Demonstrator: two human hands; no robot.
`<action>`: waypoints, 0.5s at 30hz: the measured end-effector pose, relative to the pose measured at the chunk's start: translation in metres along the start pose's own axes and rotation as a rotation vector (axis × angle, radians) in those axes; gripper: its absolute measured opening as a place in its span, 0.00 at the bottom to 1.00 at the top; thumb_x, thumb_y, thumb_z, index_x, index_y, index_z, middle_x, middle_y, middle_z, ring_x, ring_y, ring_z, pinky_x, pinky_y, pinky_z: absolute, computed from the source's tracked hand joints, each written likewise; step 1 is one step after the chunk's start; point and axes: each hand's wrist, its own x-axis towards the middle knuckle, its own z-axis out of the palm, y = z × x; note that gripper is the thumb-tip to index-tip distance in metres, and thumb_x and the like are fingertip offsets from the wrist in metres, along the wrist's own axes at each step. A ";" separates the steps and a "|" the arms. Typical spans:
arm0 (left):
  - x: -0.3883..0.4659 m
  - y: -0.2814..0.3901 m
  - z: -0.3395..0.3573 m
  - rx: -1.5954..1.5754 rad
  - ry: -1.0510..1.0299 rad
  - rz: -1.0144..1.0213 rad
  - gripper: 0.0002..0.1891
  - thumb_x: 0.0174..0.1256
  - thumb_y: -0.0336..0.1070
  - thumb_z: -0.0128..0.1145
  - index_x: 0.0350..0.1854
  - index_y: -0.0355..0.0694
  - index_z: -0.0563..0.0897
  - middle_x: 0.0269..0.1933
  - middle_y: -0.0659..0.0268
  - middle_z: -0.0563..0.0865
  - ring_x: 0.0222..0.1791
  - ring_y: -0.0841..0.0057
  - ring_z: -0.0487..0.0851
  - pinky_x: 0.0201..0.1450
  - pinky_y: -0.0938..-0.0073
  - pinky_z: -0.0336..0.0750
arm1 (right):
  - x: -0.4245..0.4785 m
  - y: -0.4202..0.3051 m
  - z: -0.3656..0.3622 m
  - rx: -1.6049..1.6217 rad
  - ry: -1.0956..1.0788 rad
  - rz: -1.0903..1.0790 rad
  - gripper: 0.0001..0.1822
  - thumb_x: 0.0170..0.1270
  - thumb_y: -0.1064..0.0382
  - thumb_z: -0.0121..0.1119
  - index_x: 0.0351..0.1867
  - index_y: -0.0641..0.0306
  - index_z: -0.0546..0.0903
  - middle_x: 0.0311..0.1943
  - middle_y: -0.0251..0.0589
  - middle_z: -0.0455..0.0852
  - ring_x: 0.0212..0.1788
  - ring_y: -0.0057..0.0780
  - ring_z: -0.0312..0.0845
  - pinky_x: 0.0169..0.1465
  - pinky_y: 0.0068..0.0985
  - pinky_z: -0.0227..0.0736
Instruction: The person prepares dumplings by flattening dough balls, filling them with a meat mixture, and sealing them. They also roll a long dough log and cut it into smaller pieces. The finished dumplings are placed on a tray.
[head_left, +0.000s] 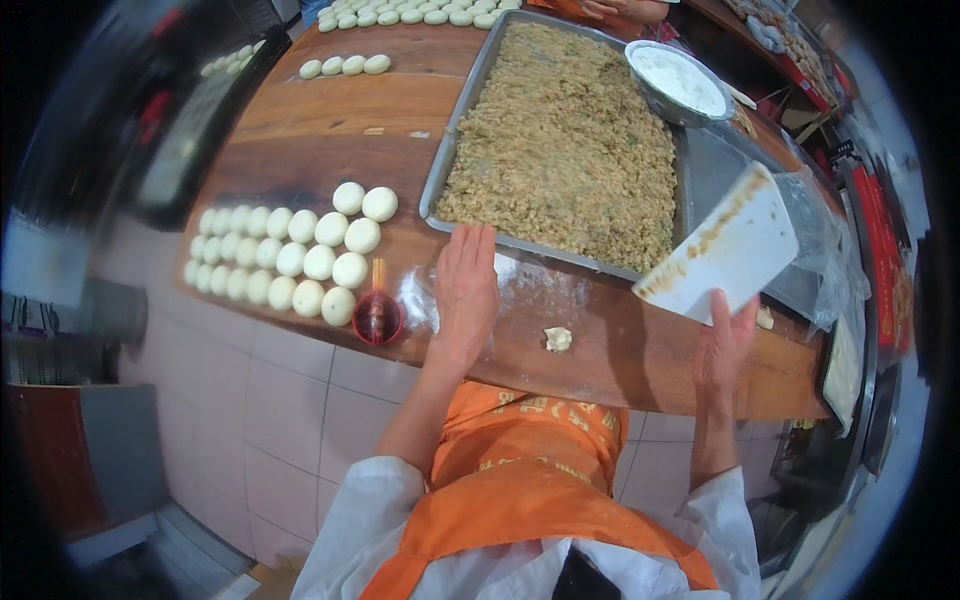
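Observation:
My right hand (724, 345) grips a white plastic scraper (731, 247) by its near edge. Brown residue runs along the scraper's left side, and it is raised over the right side of a large metal tray (551, 255). Inside that tray lies a thick layer of crumbly brownish filling (566, 142). My left hand (466, 289) reaches to the tray's near rim, back upward and fingers together; whether it grips the rim is hidden. White flour (416, 296) dusts the wooden table around it. A small scrap of dough (557, 340) lies between my hands.
Rows of round pale dough pieces (291, 259) sit at left, beside a red cup (377, 319) holding a stick-like tool. A metal bowl of white powder (679, 82) rests over the tray's far right corner. Clear plastic sheeting (814, 240) lies right. Another person's hands (619, 9) show across the table.

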 end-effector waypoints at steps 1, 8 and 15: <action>0.000 0.000 0.003 0.014 0.001 0.011 0.20 0.48 0.20 0.50 0.48 0.30 0.73 0.50 0.54 0.77 0.51 0.58 0.73 0.50 0.61 0.69 | 0.005 0.003 0.008 0.230 0.015 0.105 0.21 0.65 0.70 0.50 0.59 0.67 0.64 0.53 0.41 0.73 0.55 0.28 0.71 0.58 0.27 0.67; -0.016 0.048 0.003 -0.227 0.028 0.194 0.22 0.49 0.25 0.55 0.51 0.34 0.74 0.50 0.57 0.78 0.50 0.64 0.75 0.46 0.66 0.70 | -0.016 0.055 0.066 0.588 -0.007 0.570 0.20 0.66 0.61 0.52 0.57 0.60 0.65 0.52 0.37 0.73 0.52 0.29 0.72 0.51 0.30 0.73; -0.010 0.064 0.037 -0.061 -0.128 0.422 0.23 0.45 0.33 0.56 0.48 0.36 0.77 0.45 0.64 0.76 0.43 0.73 0.75 0.38 0.75 0.68 | -0.023 0.080 0.083 0.578 0.096 0.613 0.13 0.68 0.60 0.49 0.50 0.63 0.70 0.46 0.35 0.75 0.46 0.26 0.72 0.46 0.28 0.73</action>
